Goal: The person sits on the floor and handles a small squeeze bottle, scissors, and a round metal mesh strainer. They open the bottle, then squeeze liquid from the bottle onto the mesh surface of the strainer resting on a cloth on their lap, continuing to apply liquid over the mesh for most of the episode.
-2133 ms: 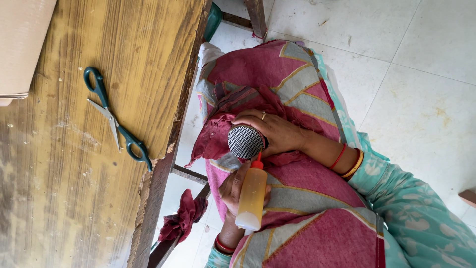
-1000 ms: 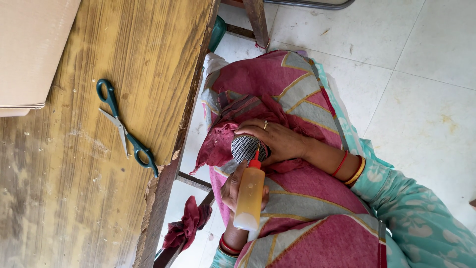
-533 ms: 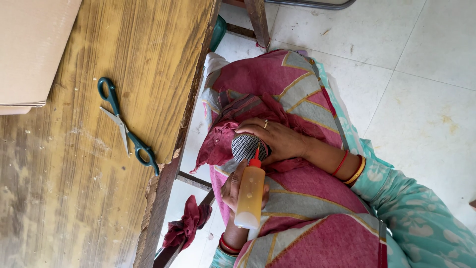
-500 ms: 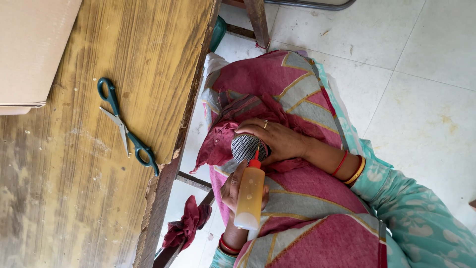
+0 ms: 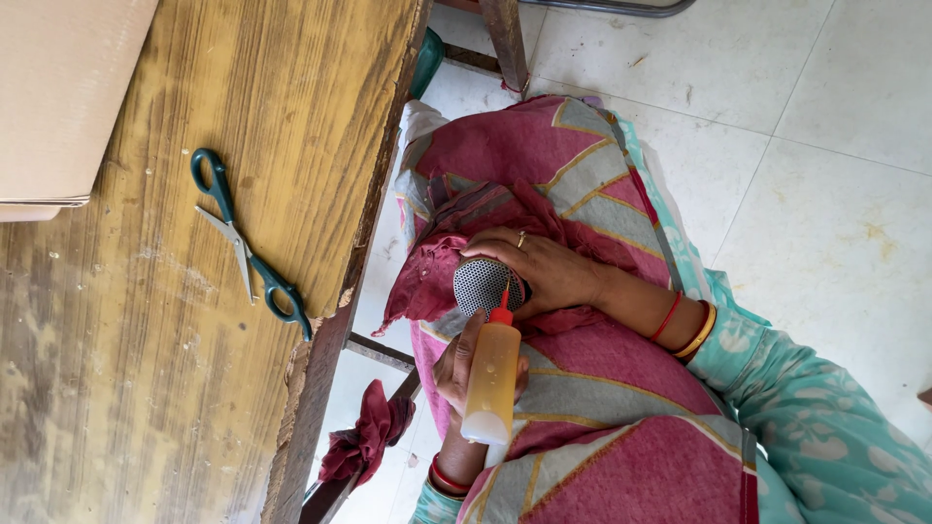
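Note:
My right hand (image 5: 544,272), with a ring on one finger, cups a small round grey mesh-covered piece (image 5: 482,285) against dark red cloth (image 5: 427,281) on my lap. My left hand (image 5: 456,367) is wrapped around a soft plastic bottle of yellowish liquid (image 5: 491,378). Its red nozzle (image 5: 502,309) points up and touches the edge of the mesh piece. Both hands are close together over my lap, beside the table's edge.
A worn wooden table (image 5: 146,388) fills the left, with green-handled scissors (image 5: 248,254) lying on it and a flat cardboard piece (image 5: 58,97) at its far corner. A scrap of dark red cloth (image 5: 367,442) hangs by the table frame. Pale tiled floor (image 5: 825,146) lies to the right.
The view has shifted slightly, so the scissors sit a little lower in frame. Both hands keep the same hold, nozzle against the mesh piece.

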